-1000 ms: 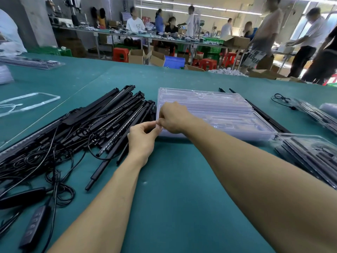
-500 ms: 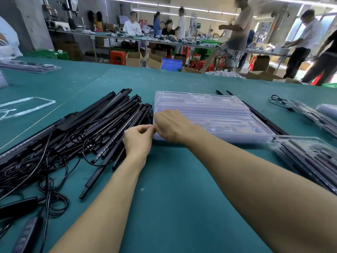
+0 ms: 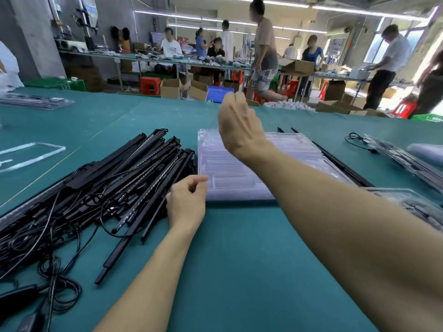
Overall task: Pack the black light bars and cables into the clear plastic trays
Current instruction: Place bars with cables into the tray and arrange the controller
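Our left hand (image 3: 187, 204) sits low, a little left of the frame's centre, with its fingers loosely curled and thumb and forefinger slightly apart. We see nothing held between them. The forefinger reaches towards the near left corner of the stack of clear plastic trays (image 3: 223, 171), either touching it or just short of it; we cannot tell which. Our right hand (image 3: 239, 125) is raised above the far half of that stack, well clear of it. It is blurred, with the fingers bunched, so we cannot tell whether it is closed or carrying anything.

The heap of long black light bars (image 3: 143, 168) lies just left of our left hand, against its knuckles. Their long axis runs from the lower left of the frame up towards the centre, roughly alongside the stack's left edge. The tangled black cables (image 3: 57, 291) trail into the lower left corner. We judge the left hand far nearer to the bars, while the right would have to cross over the trays to reach them. Everything rests on the green table (image 3: 239, 259), and a clear tray already holding dark parts (image 3: 412, 200) sits at the right edge.

Half a second ago both hands met at the stack's near left corner. Since then the right hand has lifted away, the left has stayed near the corner, and the stack has not moved.
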A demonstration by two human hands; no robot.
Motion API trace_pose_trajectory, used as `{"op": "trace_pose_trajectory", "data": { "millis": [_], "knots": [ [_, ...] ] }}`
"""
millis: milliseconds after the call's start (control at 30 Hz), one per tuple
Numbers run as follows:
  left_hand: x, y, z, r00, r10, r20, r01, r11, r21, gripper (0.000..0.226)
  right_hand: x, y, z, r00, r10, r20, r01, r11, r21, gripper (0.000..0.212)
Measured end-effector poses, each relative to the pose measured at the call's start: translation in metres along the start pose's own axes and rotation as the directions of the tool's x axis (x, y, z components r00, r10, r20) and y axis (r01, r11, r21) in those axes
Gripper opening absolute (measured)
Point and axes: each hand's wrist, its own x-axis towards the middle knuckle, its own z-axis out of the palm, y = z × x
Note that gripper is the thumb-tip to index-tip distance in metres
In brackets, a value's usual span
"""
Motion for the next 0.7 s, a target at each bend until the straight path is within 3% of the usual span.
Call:
{"op": "trace_pose_trajectory", "data": {
  "millis": [167, 233, 300, 400, 500, 567, 700],
  "knots": [
    [-0.002, -0.004, 0.003, 0.997, 0.046, 0.069, -0.058, 0.978, 0.198, 0.024, -0.046, 0.0, 0.032, 0.95, -0.29, 0.113, 0.288, 0.957, 0.034, 0.009],
    [-0.004, -0.005, 0.003, 0.984, 0.089, 0.157, -0.134, 0.945, 0.299, 0.041, -0.063, 0.007, 0.037, 0.888, -0.403, 0.22, 0.407, 0.913, 0.029, 0.03],
    [-0.005, -0.005, 0.002, 0.978, 0.123, 0.169, -0.169, 0.939, 0.299, 0.047, -0.074, 0.016, 0.041, 0.865, -0.42, 0.273, 0.446, 0.895, -0.034, 0.037],
    [-0.005, -0.007, 0.003, 0.982, 0.134, 0.131, -0.163, 0.954, 0.251, 0.049, -0.078, 0.023, 0.044, 0.899, -0.352, 0.259, 0.385, 0.919, -0.087, 0.036],
    [-0.005, -0.008, 0.004, 0.981, 0.157, 0.114, -0.181, 0.951, 0.25, 0.044, -0.071, 0.028, 0.043, 0.926, -0.277, 0.257, 0.322, 0.934, -0.152, 0.02],
    [-0.004, -0.009, 0.005, 0.976, 0.185, 0.115, -0.208, 0.945, 0.251, 0.038, -0.068, 0.035, 0.037, 0.964, -0.194, 0.184, 0.226, 0.959, -0.17, 0.005],
    [-0.004, -0.006, 0.004, 0.964, 0.204, 0.167, -0.248, 0.917, 0.311, 0.035, -0.056, 0.039, 0.024, 0.996, -0.063, 0.065, 0.069, 0.993, -0.096, 0.023]
  ]
}}
